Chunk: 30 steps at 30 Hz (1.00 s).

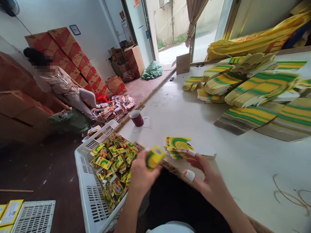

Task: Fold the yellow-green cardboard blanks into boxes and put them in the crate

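Observation:
My left hand (pixel 143 174) is closed around a small yellow and green box (pixel 155 157), slightly blurred, held above the table's front edge. Below and left of it, a white plastic basket (pixel 82 174) holds a heap of similar small boxes (pixel 116 161). Tape wraps the thumb and a fingertip of my right hand (pixel 204 178). Its fingers are spread and nothing sits between them. Just beyond those fingertips lies a stack of flat printed cartons (pixel 177 144) in yellow and green, on the white table (pixel 160 106).
Bundles of striped flat cartons (pixel 262 84) cover the table's far right. A dark red mug (pixel 136 118) stands near the left edge. Rubber bands (pixel 291 197) lie at right. A person (pixel 63 81) sits at left by a pile of packages (pixel 119 108) and stacked cardboard boxes (pixel 70 48).

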### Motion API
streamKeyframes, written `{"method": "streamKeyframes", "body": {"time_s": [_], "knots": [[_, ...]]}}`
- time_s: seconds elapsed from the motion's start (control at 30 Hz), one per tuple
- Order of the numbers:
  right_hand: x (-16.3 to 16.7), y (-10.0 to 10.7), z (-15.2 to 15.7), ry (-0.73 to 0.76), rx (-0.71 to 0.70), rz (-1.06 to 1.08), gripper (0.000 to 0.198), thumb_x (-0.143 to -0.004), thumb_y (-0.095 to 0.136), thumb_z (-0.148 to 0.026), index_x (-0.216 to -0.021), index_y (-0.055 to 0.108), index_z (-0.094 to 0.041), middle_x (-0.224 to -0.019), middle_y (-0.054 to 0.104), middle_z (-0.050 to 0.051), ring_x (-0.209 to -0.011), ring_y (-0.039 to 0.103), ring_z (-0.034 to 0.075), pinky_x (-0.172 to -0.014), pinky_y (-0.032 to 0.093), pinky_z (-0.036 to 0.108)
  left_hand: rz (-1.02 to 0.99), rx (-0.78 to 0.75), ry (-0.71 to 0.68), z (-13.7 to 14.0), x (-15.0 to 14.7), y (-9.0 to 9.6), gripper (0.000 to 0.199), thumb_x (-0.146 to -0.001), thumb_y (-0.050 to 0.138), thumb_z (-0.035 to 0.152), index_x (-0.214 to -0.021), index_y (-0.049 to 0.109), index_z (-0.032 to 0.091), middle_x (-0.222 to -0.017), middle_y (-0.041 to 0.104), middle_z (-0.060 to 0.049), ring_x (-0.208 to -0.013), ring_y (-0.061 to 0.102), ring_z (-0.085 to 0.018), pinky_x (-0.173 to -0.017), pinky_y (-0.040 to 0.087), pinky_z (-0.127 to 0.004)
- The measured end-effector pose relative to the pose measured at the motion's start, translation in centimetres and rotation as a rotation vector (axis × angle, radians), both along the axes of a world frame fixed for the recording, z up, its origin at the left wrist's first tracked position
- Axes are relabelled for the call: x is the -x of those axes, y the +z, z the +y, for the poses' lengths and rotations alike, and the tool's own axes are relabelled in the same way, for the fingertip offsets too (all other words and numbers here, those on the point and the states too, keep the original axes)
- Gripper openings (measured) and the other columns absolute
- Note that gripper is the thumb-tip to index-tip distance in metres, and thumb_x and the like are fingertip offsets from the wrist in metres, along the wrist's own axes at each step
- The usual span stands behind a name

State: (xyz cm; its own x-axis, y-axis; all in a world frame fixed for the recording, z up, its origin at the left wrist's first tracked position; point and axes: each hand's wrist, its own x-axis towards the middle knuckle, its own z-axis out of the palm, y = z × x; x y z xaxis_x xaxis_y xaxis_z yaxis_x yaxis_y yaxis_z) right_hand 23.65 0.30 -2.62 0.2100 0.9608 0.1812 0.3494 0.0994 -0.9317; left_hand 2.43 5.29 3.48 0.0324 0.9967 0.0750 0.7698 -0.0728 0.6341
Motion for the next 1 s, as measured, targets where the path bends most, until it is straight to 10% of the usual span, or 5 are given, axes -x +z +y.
{"method": "streamKeyframes", "body": {"time_s": [0.13,0.5,0.63,0.77,1.0], "knots": [[-2.1,-0.4,3.1,-0.229,-0.065,-0.366,0.029,-0.089,0.05,-0.03,-0.116,0.06,-0.022,-0.114,0.072,0.012,-0.097,0.068,0.03,-0.077,0.056,0.044,0.175,-0.302,0.409,2.2,4.1,-0.9,0.07,-0.065,0.078,0.032,-0.126,0.048,0.013,-0.131,0.054,-0.022,-0.132,0.044,-0.043,-0.111,0.032,-0.063],[-1.9,-1.6,5.8,-0.228,-0.078,-0.54,0.024,-0.076,0.049,-0.015,-0.099,0.054,-0.023,-0.086,0.067,0.01,-0.079,0.062,0.03,-0.073,0.049,0.043,-0.492,0.179,-0.08,-0.5,-1.4,-3.1,0.058,-0.074,0.078,0.038,-0.125,0.057,0.019,-0.13,0.064,-0.016,-0.124,0.057,-0.031,-0.108,0.039,-0.049],[-1.0,0.2,3.7,-0.187,-0.032,-0.243,0.024,-0.077,0.05,-0.019,-0.1,0.047,-0.026,-0.084,0.067,0.002,-0.068,0.065,0.022,-0.061,0.049,0.033,-0.946,0.182,-0.152,-1.3,-3.4,-3.1,0.095,-0.057,0.084,0.067,-0.134,0.05,0.022,-0.139,0.057,-0.018,-0.132,0.05,-0.036,-0.103,0.045,-0.047],[2.6,1.9,0.5,0.091,0.014,0.25,0.022,-0.083,0.061,-0.031,-0.101,0.047,-0.027,-0.078,0.059,-0.002,-0.067,0.062,0.017,-0.063,0.051,0.029,-1.401,0.109,-0.145,-2.2,-5.3,-2.3,0.089,-0.063,0.062,0.087,-0.125,0.061,0.024,-0.126,0.065,-0.013,-0.127,0.054,-0.038,-0.099,0.049,-0.047],[7.5,2.1,-2.6,0.266,0.095,0.806,0.03,-0.088,0.067,-0.049,-0.101,0.052,-0.026,-0.08,0.053,-0.002,-0.067,0.053,0.014,-0.055,0.045,0.023,-1.465,0.239,-0.114,-2.2,-5.7,-1.0,0.098,-0.054,0.052,0.098,-0.108,0.071,0.019,-0.107,0.07,-0.014,-0.105,0.065,-0.036,-0.087,0.056,-0.045]]}}
